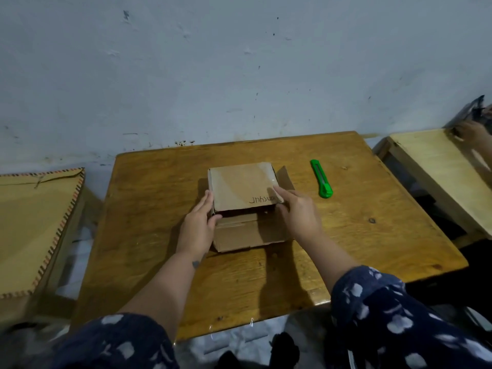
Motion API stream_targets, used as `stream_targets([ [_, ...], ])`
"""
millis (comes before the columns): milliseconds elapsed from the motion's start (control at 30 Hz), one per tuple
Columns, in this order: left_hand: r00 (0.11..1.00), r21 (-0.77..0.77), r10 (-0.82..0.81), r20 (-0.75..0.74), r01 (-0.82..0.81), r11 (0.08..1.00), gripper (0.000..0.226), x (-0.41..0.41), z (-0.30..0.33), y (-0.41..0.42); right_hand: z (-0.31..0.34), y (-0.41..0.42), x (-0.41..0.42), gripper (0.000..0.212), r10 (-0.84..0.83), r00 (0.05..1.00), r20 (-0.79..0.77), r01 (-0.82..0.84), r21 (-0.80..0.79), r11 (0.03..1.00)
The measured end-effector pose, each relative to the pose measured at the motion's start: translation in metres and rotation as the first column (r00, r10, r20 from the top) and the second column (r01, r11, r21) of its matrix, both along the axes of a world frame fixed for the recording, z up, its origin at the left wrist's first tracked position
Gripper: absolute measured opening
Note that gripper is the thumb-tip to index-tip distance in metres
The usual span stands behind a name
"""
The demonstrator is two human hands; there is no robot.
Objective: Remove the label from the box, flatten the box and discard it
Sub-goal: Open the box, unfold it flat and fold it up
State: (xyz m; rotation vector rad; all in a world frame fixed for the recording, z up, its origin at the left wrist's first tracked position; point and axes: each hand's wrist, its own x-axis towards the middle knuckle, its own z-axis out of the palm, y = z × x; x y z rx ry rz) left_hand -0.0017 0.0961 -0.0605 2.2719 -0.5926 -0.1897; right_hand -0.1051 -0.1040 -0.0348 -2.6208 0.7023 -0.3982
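The left hand (pixel 198 225) lay flat-fingered against the near left corner of the cardboard box (pixel 243 187), thumb hooked at its open front edge. The right hand (pixel 296 211) pressed extended fingers onto the box's top right corner, over handwritten ink. The matte brown box sat mid-table, its front flap (pixel 247 234) folded down toward the person. A glossy green plastic utility knife (pixel 321 182) lay apart, right, on the grained wooden table (pixel 372 209).

The room is dim and bluish. My arms throw soft shadows toward me across the table (pixel 149 209), so light comes from ahead and above. A faint sheen lies on the box (pixel 239 185). Edges bow and smear; my sleeves (pixel 399 320) blur.
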Motion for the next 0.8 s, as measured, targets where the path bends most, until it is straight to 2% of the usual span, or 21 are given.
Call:
stream_targets([
  [33,1.0,-0.006,-0.003,0.003,0.003,1.0,0.066,0.0,-0.001,0.001,-0.003,0.001,0.0,0.042,-0.016,1.0,-0.012,0.017,0.021,1.0],
  [167,1.0,-0.009,-0.021,0.003,0.021,1.0,0.067,-0.001,-0.001,0.004,-0.001,0.008,-0.006,0.031,-0.15,0.979,0.136,0.13,0.148,0.98],
  [300,0.998,0.001,0.008,0.061,-0.008,1.0,0.059,-0.003,0.005,0.004,0.011,0.003,0.007,0.027,-0.163,0.948,0.274,0.112,0.195,0.975],
  [400,0.996,0.002,0.078,0.037,-0.078,0.997,0.056,0.006,0.014,-0.006,0.03,-0.001,0.029,0.028,-0.208,0.912,0.354,0.132,0.225,0.965],
  [467,0.997,0.006,0.08,0.004,-0.08,0.997,0.055,0.014,0.021,-0.015,0.043,-0.003,0.044,0.031,-0.27,0.894,0.358,0.169,0.288,0.943],
  [600,0.995,0.079,0.095,-0.036,-0.092,0.993,0.059,0.033,0.026,-0.031,0.052,-0.012,0.073,0.024,-0.328,0.886,0.327,0.179,0.412,0.893],
  [800,0.986,0.106,0.165,-0.004,-0.163,0.981,0.061,0.047,0.018,-0.045,0.033,-0.03,0.109,0.046,-0.237,0.944,0.23,0.142,0.367,0.919],
])
